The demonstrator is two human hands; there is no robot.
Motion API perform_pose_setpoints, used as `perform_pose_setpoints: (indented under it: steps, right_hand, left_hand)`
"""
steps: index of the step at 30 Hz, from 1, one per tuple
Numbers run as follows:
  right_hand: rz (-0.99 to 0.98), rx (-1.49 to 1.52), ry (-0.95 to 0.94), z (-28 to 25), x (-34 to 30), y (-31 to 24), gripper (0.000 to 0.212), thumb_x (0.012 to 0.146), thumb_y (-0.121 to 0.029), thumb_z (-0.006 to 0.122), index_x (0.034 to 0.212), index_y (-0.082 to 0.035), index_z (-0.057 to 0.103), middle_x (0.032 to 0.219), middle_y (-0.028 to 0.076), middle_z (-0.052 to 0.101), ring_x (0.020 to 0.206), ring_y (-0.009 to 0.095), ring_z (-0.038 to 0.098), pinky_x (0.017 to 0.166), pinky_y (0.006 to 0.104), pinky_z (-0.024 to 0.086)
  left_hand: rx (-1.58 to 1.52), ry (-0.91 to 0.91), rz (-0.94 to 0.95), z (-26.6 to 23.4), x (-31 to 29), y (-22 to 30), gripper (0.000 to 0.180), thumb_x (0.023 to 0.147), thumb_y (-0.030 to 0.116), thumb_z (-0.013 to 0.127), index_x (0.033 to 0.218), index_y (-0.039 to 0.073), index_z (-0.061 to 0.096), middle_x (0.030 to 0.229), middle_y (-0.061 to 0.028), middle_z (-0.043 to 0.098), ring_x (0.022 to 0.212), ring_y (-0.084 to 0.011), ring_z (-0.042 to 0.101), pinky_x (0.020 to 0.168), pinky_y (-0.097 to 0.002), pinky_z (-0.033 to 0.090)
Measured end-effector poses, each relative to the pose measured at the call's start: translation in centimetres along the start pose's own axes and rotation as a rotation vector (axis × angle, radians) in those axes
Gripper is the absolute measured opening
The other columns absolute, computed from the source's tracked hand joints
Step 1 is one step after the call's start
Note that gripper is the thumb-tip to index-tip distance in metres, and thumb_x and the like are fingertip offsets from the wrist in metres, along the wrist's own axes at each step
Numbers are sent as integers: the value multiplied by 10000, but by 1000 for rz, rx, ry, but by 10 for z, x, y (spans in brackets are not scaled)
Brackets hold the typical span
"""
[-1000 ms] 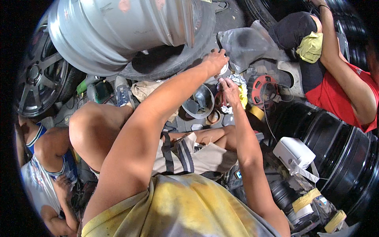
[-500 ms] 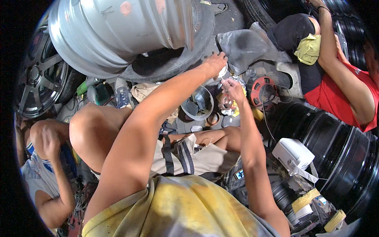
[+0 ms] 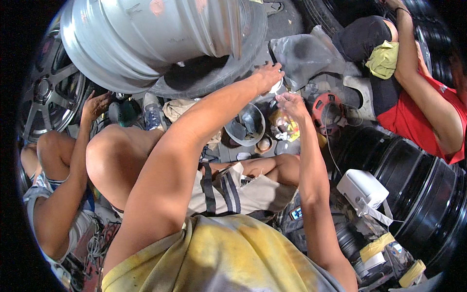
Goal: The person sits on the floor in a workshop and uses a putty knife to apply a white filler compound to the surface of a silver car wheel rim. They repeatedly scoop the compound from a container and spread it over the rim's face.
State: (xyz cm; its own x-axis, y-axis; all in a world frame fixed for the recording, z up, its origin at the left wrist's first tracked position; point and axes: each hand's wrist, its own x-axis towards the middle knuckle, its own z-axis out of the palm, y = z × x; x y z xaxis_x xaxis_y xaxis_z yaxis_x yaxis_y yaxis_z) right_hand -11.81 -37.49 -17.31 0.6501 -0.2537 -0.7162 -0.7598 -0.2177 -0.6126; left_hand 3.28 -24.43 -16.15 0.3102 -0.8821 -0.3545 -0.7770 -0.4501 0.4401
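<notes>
Head, L grip [image 3: 269,76] curled, on wht item [image 3: 277,87]

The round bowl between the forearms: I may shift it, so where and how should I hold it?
Take the bowl by its right rim, probably best from above and the right: it stands mouth-up, that edge shows bare, and the left forearm crowds its left.

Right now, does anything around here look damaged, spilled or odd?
Yes: the big grey wheel rim at the upper left has pinkish-orange patches that stand out against its mostly grey surface. I can't tell whether they're damage. I see no clear spill.
</notes>
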Motion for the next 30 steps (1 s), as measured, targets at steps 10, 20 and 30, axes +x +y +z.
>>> perform_pose_setpoints:
  steps: [10,20,30]
  right_hand:
    - [-115,-108,40,-2,2,7,224,973,-289,644,953,-77,716,747,-4,638,645,96,586,621,244,477]
    - [59,574,-208,1,3,19,263,1020,-307,579,1036,-70,691,771,-24,618,626,81,551,563,219,406]
    - [-170,-158,84,-5,-4,-5,278,968,-334,660,941,-68,736,715,19,654,629,102,605,529,284,461]
  left_hand:
    - [-31,72,-107,-5,-1,11,874,553,97,927,1309,-24,505,1326,-235,495,1215,-460,531,973,-494,534]
    - [-8,37,-73,-4,7,6,810,558,117,919,1273,9,554,1287,-219,533,1186,-444,547,976,-486,529]
    - [23,20,-71,-2,9,4,765,583,167,922,1245,9,572,1255,-214,559,1163,-450,569,946,-489,547]
